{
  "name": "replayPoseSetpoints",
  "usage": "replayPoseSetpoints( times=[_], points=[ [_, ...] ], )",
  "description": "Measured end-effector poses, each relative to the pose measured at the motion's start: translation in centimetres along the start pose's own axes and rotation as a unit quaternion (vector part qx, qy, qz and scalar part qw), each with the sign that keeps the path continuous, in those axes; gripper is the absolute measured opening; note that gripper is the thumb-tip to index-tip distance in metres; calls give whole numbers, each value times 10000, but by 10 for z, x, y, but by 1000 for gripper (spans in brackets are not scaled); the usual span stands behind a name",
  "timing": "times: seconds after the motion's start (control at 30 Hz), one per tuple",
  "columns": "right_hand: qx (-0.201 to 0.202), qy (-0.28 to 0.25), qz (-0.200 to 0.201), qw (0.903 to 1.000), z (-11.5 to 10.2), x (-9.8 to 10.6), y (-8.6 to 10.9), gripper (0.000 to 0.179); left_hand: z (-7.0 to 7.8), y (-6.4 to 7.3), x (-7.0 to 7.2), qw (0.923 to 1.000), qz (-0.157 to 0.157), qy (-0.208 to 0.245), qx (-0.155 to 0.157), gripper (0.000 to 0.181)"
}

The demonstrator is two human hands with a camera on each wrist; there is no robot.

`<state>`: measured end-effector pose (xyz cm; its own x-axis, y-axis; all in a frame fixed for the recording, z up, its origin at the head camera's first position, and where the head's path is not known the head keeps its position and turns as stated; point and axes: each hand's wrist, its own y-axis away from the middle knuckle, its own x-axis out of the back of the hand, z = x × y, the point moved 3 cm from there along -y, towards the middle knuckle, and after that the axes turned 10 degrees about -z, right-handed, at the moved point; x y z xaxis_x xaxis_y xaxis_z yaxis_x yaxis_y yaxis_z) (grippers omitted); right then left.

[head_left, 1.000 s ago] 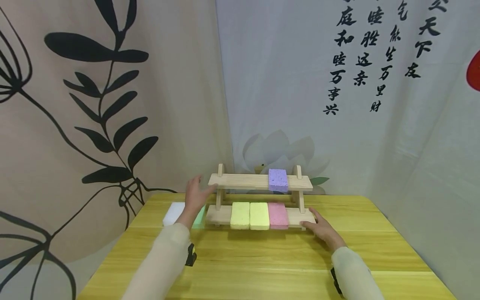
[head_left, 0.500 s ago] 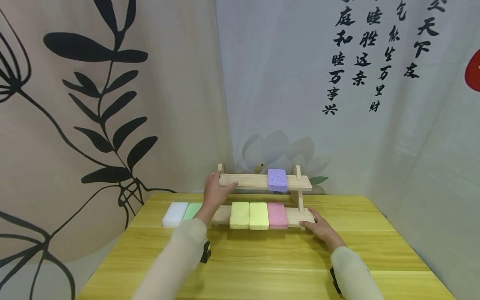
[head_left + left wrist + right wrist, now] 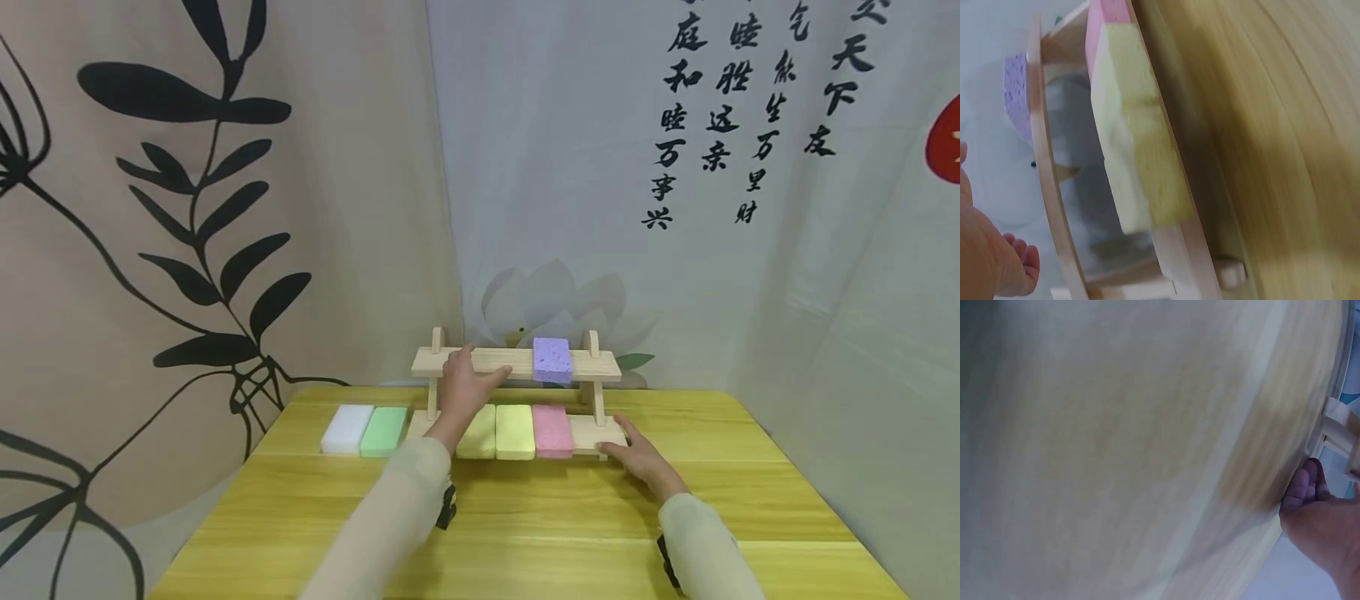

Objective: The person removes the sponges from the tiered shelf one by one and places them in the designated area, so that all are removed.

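A two-tier wooden rack stands near the back of the table. My left hand reaches over its upper board with thumb and fingers spread apart, holding nothing, to the left of a purple sponge. In the left wrist view that hand shows beside the upper board, fingers loosely bent. My right hand grips the right end of the lower board, thumb along the front and fingers at the end. Two yellow sponges and a pink sponge lie side by side on the lower board; my left wrist partly covers the left yellow one.
Left of the rack, a green sponge and a white sponge lie side by side on the wooden table. Behind the rack hangs a printed cloth with black characters and leaves.
My left hand has moved right along the upper board, from its left end towards the purple sponge, uncovering the green sponge. The right hand stays at the rack's right end.
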<state>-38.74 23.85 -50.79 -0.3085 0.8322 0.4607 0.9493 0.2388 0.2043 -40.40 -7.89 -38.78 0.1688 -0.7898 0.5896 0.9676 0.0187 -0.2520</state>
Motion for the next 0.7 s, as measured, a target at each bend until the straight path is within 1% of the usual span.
replayPoseSetpoints(
  times=[0.17,0.33,0.53,0.7],
  points=[
    [19,-65,-5,10000,0,1,1,89,10,2,-17,9999,147,69,26,88],
    [24,-63,-5,10000,3,1,0,90,17,4,-33,9995,305,112,61,85],
    [13,-96,20,10000,3,2,-1,89,28,6,-51,9993,274,241,116,82],
    [59,-77,-9,10000,0,-1,1,88,34,7,-66,9991,256,274,198,84]
  ],
)
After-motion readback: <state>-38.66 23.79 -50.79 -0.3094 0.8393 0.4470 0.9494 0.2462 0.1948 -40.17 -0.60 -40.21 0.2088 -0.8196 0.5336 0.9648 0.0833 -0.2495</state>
